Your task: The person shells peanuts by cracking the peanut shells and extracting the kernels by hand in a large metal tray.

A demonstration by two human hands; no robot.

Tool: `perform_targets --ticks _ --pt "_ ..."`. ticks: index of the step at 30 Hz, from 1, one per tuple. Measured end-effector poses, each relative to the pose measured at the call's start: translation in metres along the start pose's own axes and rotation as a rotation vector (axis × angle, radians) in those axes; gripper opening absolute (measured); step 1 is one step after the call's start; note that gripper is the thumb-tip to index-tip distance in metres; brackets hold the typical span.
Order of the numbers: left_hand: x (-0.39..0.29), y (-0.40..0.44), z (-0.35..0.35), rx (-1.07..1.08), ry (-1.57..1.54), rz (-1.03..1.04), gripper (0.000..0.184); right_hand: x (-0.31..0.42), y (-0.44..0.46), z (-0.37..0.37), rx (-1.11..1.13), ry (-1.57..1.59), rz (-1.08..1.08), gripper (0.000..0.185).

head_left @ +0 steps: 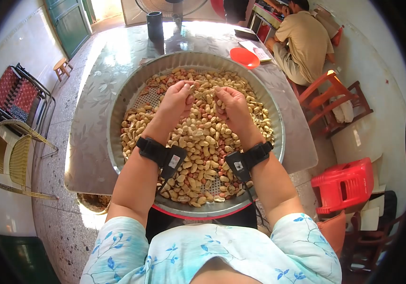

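A large round metal tray [117, 156] with a perforated bottom holds a wide heap of unshelled peanuts [203, 137], with reddish kernels among them. Over the upper middle of the heap, my left hand [179, 98] has its thumb and fingers pinched together on a small pale piece, perhaps a peanut or shell. Just to its right, my right hand [233, 105] is closed too, fingertips pressed together; whatever they hold is too small to make out. The two hands are apart by a small gap. Each wrist wears a black strap with a small box.
The tray rests on a grey table [89, 123]. Beyond it stand a black cup [155, 26], a red bowl [244, 57] and a fan [172, 6]. A person [304, 40] sits at the back right. Red stools [344, 184] and chairs [16, 156] flank the table.
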State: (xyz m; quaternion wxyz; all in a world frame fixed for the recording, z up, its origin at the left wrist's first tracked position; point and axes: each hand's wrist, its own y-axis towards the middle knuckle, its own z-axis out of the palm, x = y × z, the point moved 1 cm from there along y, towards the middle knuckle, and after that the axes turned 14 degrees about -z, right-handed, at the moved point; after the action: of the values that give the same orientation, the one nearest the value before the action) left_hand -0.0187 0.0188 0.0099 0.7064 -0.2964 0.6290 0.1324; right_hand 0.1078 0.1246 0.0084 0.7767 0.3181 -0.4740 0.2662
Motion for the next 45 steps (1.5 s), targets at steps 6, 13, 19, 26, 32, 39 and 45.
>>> perform_targets --ticks 6,13,19,26,32,39,45 --pt "0.0 0.004 -0.008 0.528 -0.877 -0.234 0.02 0.001 0.001 -0.003 -0.024 0.604 0.202 0.016" --pt "0.004 0.005 0.001 0.044 -0.536 0.161 0.017 -0.02 -0.003 0.008 -0.146 0.485 0.453 0.017" --pt "-0.01 -0.015 0.032 0.111 -0.214 0.431 0.014 -0.03 -0.01 0.024 -0.003 0.606 0.381 0.036" --pt "0.0 0.014 0.016 -0.159 0.569 0.159 0.011 0.0 0.009 -0.014 -0.123 0.988 0.332 0.033" --pt "0.004 0.02 0.038 -0.259 1.291 0.199 0.014 -0.001 0.018 -0.043 -0.28 0.999 0.275 0.029" --pt "-0.018 0.024 0.039 -0.298 1.222 0.196 0.011 -0.015 0.022 -0.038 -0.202 0.645 0.42 0.029" --pt "-0.061 0.023 0.021 0.076 0.742 0.262 0.021 -0.012 0.007 -0.012 -0.052 0.653 0.448 0.031"
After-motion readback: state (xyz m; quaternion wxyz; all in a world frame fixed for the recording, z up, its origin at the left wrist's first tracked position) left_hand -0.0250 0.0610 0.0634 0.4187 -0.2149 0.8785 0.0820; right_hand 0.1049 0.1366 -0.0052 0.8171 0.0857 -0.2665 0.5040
